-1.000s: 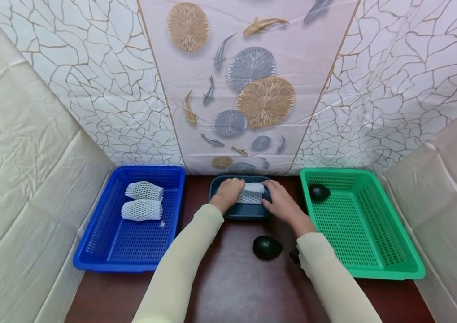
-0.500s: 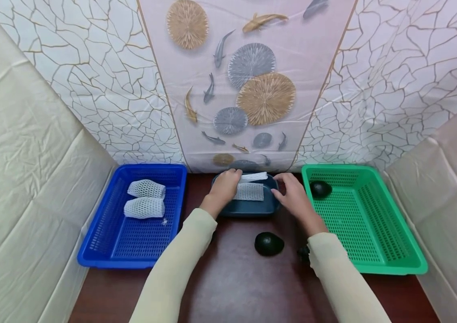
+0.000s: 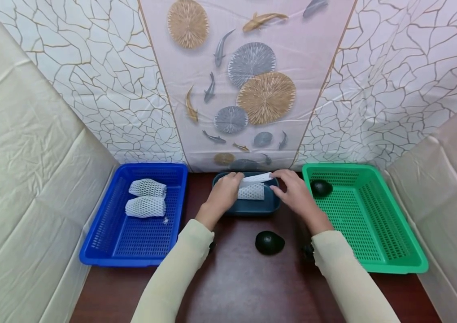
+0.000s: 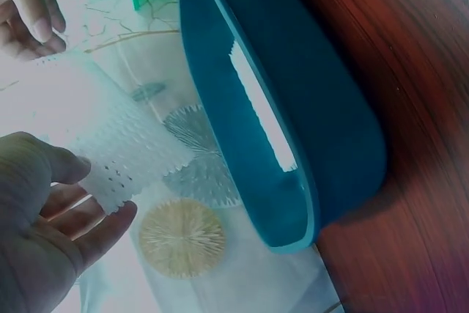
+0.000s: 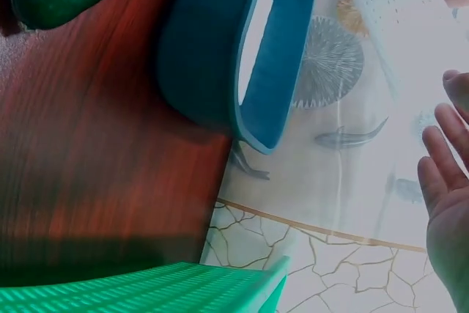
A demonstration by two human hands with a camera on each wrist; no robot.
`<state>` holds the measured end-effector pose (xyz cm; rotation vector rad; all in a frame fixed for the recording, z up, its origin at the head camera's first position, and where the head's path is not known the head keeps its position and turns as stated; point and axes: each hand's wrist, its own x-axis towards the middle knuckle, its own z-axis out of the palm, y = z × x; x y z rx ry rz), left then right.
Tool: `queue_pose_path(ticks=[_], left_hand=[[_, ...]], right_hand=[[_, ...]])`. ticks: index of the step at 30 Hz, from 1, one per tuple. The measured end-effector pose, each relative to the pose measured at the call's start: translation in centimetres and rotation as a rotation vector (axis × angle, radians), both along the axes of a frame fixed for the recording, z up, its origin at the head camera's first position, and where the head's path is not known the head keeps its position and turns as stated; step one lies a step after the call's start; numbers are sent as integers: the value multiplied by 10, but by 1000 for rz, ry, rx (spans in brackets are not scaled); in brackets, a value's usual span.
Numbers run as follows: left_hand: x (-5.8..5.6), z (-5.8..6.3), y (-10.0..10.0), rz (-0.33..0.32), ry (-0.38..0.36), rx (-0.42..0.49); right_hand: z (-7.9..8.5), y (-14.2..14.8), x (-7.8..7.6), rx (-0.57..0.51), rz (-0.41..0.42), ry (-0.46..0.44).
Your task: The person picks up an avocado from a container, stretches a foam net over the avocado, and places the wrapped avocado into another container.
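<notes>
My left hand pinches a white foam net sleeve, lifted over the dark blue tub. The left wrist view shows thumb and fingers gripping one end of this flattened foam net sleeve. At its other end is my right hand, fingertips right at the edge. Seen from the right wrist, the fingers of the right hand are spread and relaxed. Another foam net sleeve lies inside the tub. A dark green avocado rests on the table in front.
To the left stands a blue basket holding two puffed-out foam net sleeves. A green basket sits on the right with one avocado in its back left corner. Patterned cloth hangs behind the brown table.
The left hand has raised the sleeve out of the tub toward the back, uncovering another sleeve below. The right hand first drew away to the right, then came back to the sleeve's free end.
</notes>
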<state>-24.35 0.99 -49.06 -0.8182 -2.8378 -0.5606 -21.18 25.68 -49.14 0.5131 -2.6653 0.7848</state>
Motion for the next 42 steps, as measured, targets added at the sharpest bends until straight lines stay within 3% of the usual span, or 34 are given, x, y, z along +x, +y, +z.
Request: queue_pose_path(ticks=[7,10,14,18,22,27,31,36,42], left_hand=[[15,3,2,-37,50,63],[19,1,3,-51,66,87],[24,-2,3,-59,62,106],[30,-1,5,-57,63,109],[37,4,9,-62,147,103],[48,16,16,-118,265,142],[56,25,22,-157,294,164],[61,29,25,-178,304,198],[62,32,24,-197,332,264]], right_hand=[[6,-3,6,19,28,29],[4,-4,9,10,71,84],[2,-3,14,-28,116,135],[1,-4,19,-75,120,131],[2,-6,24,-85,137,149],[4,-9,28,-73,188,210],[8,-11,32,-73,211,241],[14,-11,39,-87,225,223],[18,-9,45,-70,189,123]])
